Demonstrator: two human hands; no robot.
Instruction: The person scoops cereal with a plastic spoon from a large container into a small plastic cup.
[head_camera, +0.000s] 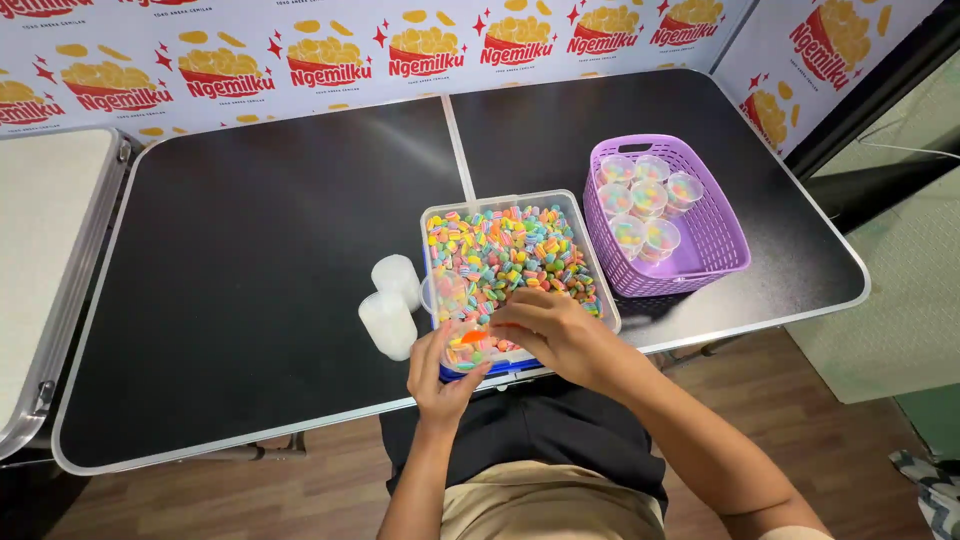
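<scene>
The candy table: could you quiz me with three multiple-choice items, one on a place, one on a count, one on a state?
1. Where is the purple basket?
A. right of the candy tray
B. left of it
C. on the floor

2. How many stacks of lids lie left of the candy tray?
A. none
B. two
C. five

3. What does the left hand hold?
A. nothing
B. a spoon
C. a small clear cup with candies in it

Answers: A, it sits right of the tray; B, two white stacks show; C, fingers wrap the cup while the right hand is over it.
</scene>
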